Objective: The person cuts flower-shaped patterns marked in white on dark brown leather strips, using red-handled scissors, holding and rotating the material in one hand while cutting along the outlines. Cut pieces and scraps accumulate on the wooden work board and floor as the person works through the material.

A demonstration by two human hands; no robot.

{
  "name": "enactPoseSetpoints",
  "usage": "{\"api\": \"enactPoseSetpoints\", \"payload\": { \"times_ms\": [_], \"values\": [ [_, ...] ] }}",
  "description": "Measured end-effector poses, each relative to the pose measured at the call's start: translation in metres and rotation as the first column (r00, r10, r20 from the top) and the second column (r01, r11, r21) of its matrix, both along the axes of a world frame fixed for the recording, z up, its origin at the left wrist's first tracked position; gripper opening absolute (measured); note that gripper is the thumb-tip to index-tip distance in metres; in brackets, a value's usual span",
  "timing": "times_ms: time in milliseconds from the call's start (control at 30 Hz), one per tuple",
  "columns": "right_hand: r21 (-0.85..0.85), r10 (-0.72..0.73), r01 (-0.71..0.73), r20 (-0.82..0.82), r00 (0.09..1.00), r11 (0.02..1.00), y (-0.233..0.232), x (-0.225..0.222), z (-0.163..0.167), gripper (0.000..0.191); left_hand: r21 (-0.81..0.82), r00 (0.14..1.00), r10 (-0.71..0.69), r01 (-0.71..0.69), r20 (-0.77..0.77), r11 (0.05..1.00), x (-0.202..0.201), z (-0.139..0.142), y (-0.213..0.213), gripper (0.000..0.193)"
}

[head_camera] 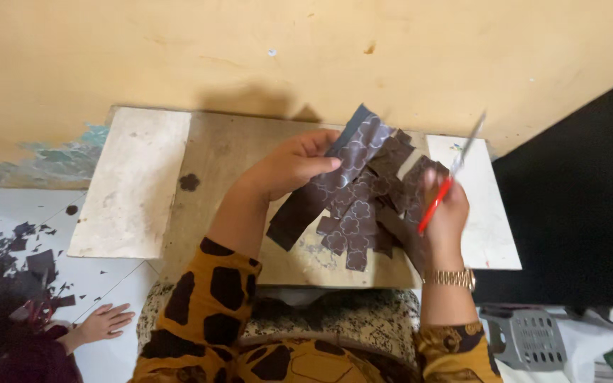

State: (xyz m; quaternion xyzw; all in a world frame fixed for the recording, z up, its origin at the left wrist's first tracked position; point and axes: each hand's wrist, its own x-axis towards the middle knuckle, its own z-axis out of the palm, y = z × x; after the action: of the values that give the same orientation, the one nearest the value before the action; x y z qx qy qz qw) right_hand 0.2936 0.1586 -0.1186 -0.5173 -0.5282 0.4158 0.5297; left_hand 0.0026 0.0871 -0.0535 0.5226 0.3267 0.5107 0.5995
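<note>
Fingers of the left hand (294, 164) pinch one end of a long strip of dark patterned fabric (335, 181), thumb on top, so the strip slants from the far right down toward the near left. The right hand (447, 209) is closed around a thin red-handled cutting tool (448, 176), its pale blade pointing up and away to the far right; the tool is blurred, so its exact kind is hard to tell. Between and beneath both hands lies a heap of small dark fabric pieces (360, 223) printed with pale flower outlines, partly under the right palm. A gold bracelet (450, 278) circles the right wrist, and both arms wear mustard sleeves with dark brown blotches.

All this sits on a worn wooden board (211, 184), flanked by a pale slab (133, 181) on the left and a white one (487, 227) on the right, set against a yellow wall (179, 50). Near left, dark fabric scraps (8, 245) litter the white floor, where another person's hand (104, 320) rests flat. A grey perforated plastic object (530, 340) stands near right.
</note>
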Motion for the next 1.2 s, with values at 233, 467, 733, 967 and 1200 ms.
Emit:
{"api": "enactPoseSetpoints", "payload": {
  "times_ms": [233, 467, 733, 967, 1200],
  "values": [
    [-0.01, 0.231, -0.24, -0.226, 0.946, 0.971, -0.017, -0.055, 0.114, 0.021, 0.042, 0.996, -0.037, 0.033, 0.087, 0.999, 0.031, 0.029, -0.008, 0.03],
    [0.214, 0.319, -0.253, -0.374, 0.871, 0.943, -0.044, -0.069, 0.122, 0.019, -0.11, 0.712, 0.309, -0.475, -0.63, 0.873, 0.061, 0.026, -0.049, 0.056],
    [0.284, 0.413, -0.329, -0.324, 0.851, 0.901, -0.082, -0.063, 0.13, 0.017, 0.255, 0.914, 0.066, -0.18, 0.401, 0.95, 0.095, -0.01, -0.043, 0.072],
    [0.259, 0.372, -0.304, -0.271, 0.888, 0.917, -0.093, -0.06, 0.124, 0.018, 0.063, 0.667, 0.186, -0.331, 0.721, 0.942, 0.102, 0.018, -0.049, 0.055],
    [0.27, 0.367, -0.293, -0.289, 0.884, 0.917, -0.098, -0.054, 0.118, 0.018, 0.068, 0.744, 0.274, -0.394, 0.61, 0.916, 0.107, 0.026, -0.057, 0.04]
  ]
}}
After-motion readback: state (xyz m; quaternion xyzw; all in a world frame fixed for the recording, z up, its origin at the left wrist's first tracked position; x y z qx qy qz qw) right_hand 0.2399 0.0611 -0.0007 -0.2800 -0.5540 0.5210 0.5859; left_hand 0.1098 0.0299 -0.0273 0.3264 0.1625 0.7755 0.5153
